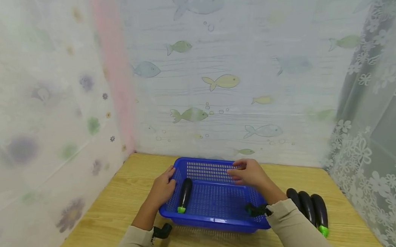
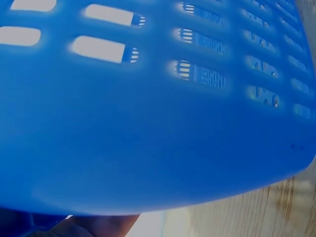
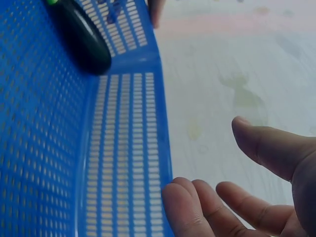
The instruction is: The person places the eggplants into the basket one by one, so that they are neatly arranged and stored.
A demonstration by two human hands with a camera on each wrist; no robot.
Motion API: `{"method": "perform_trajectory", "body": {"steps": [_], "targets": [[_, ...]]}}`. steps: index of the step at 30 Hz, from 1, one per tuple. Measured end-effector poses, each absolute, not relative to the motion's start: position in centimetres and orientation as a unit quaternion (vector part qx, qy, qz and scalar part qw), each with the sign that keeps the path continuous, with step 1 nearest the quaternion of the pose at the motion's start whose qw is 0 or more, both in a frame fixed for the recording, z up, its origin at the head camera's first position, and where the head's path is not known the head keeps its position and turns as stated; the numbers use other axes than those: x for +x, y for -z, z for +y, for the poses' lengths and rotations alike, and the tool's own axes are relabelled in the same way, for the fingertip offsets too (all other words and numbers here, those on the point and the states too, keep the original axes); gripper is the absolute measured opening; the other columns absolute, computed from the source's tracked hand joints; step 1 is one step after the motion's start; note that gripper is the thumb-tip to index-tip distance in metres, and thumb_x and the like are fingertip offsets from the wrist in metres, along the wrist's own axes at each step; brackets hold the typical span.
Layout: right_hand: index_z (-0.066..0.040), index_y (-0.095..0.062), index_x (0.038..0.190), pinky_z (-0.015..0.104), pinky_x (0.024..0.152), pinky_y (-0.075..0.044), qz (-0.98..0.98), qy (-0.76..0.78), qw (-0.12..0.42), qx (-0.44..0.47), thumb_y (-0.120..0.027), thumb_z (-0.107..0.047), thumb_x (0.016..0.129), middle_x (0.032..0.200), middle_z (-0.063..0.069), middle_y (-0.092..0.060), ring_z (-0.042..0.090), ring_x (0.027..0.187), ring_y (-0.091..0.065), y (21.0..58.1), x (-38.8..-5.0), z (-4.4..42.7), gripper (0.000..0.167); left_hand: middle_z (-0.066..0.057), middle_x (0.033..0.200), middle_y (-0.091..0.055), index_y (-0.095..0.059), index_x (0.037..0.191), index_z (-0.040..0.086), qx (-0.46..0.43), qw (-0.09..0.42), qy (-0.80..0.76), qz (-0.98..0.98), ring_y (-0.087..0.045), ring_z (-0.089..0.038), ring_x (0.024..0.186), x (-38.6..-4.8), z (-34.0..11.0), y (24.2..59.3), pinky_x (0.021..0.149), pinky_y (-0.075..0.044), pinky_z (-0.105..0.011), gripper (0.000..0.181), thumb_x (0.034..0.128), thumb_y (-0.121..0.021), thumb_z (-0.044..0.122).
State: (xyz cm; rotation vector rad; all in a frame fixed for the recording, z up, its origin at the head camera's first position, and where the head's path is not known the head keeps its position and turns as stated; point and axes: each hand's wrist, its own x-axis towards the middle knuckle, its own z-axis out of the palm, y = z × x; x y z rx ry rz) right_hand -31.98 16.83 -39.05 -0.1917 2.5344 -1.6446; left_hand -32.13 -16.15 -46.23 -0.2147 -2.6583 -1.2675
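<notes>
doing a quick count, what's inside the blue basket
One eggplant lies inside the blue basket, along its left side; no other item shows. In the head view, the right forearm and black wrist device cover part of the right end, so anything beneath is hidden.

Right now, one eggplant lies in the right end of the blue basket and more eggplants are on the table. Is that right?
Not quite: the head view shows the eggplant lying in the left end of the blue basket, near the left hand. The other eggplants are on the table, as you said.
</notes>
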Motion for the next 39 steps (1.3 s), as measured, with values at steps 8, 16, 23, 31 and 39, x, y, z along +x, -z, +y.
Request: {"method": "perform_trajectory", "body": {"steps": [8,16,23,31,39], "targets": [[0.006,-0.056,0.140,0.044,0.083,-0.064,0.860,0.505,0.020,-0.071,-0.074,-0.026,0.096,0.124,0.025,-0.067,0.026,0.098,-0.075,38.9,-30.9,20.7,0.057,-0.013,0.166,-0.037,-0.045,0.153,-0.002,-0.076,0.096,0.429,-0.895,-0.033,-0.039,0.153,-31.9,-16.1,46.0,0.124,-0.027,-0.057,0.056,0.0994,-0.046,0.012],[0.005,-0.057,0.139,0.039,0.079,-0.065,0.880,0.473,0.002,-0.050,-0.075,-0.031,0.095,0.126,0.026,-0.065,0.032,0.103,-0.072,40.1,-30.0,23.6,0.060,-0.012,0.166,-0.037,-0.045,0.153,-0.002,-0.076,0.101,0.419,-0.899,-0.033,-0.038,0.153,-32.2,-16.2,46.1,0.125,-0.027,-0.055,0.056,0.0992,-0.046,0.013],[0.006,-0.055,0.140,0.042,0.079,-0.064,0.892,0.450,-0.004,-0.035,-0.073,-0.036,0.096,0.128,0.029,-0.064,0.034,0.103,-0.073,41.1,-29.2,26.8,0.064,-0.014,0.165,-0.038,-0.045,0.153,-0.004,-0.078,0.100,0.423,-0.897,-0.034,-0.039,0.153,-32.1,-16.2,46.1,0.124,-0.028,-0.056,0.056,0.0989,-0.047,0.012],[0.008,-0.053,0.141,0.042,0.078,-0.064,0.906,0.424,-0.010,-0.017,-0.070,-0.042,0.097,0.131,0.033,-0.062,0.039,0.105,-0.071,41.9,-28.0,31.1,0.069,-0.016,0.165,-0.037,-0.045,0.153,-0.004,-0.077,0.098,0.420,-0.899,-0.034,-0.040,0.152,-31.9,-16.1,46.1,0.123,-0.029,-0.057,0.056,0.0988,-0.046,0.011],[0.011,-0.052,0.141,0.041,0.077,-0.064,0.917,0.398,-0.024,0.008,-0.067,-0.047,0.098,0.132,0.037,-0.060,0.042,0.107,-0.069,42.6,-27.2,35.1,0.074,-0.016,0.165,-0.039,-0.046,0.152,-0.005,-0.079,0.102,0.417,-0.900,-0.035,-0.040,0.152,-31.9,-16.2,46.2,0.123,-0.029,-0.056,0.056,0.0981,-0.047,0.011]]}}
